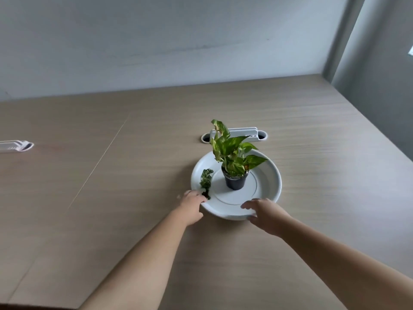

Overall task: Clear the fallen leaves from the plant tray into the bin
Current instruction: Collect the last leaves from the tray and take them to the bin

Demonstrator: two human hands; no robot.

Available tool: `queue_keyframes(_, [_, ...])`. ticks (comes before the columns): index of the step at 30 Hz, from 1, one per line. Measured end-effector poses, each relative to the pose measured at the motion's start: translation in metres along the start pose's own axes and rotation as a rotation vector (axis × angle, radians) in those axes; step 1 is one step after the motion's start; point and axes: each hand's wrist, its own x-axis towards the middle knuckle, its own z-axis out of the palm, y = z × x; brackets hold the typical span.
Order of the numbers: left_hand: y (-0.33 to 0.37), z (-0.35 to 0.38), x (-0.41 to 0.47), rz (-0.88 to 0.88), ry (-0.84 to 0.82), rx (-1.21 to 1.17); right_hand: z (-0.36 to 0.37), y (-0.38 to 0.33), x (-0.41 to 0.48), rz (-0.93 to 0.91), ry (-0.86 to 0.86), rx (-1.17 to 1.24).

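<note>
Reaching the tray [269, 175] from the left, the left hand [193, 205] touches the near end of the leaf [206, 180], which runs away from it along the tray's left side; any pinch is hidden. The right hand [266, 214], fingers loose, sits over the near rim.

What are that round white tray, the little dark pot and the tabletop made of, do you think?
Tray: probably plastic, matte white, with a smooth moulded rim and a pressed ring in its floor. Pot: likely thin plastic, dark with a slight sheen. Table: wood-look surface, perhaps laminate; pale streaked grain, flat and matte, with one straight seam.
</note>
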Motion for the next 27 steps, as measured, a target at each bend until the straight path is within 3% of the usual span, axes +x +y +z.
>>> queue_keyframes(4, [-0.005,0.001,0.02,0.079,0.049,0.092,0.002,0.006,0.013,0.009,-0.11,-0.138])
queue_keyframes(8, [0.018,0.017,0.026,0.19,0.045,0.049,-0.017,0.04,0.015,0.083,-0.034,-0.223])
queue_keyframes(12, [0.033,0.028,0.026,0.262,0.032,-0.033,-0.032,0.048,0.008,-0.002,0.016,-0.39])
queue_keyframes(18, [-0.006,-0.007,0.039,0.108,-0.023,0.114,-0.006,0.016,0.005,-0.095,-0.075,-0.194])
queue_keyframes(23, [0.011,0.001,0.031,0.091,0.043,0.088,-0.015,0.032,0.009,-0.052,-0.115,-0.238])
queue_keyframes(27, [0.039,0.02,0.023,0.166,0.039,0.041,-0.04,0.06,0.013,0.021,-0.012,-0.401])
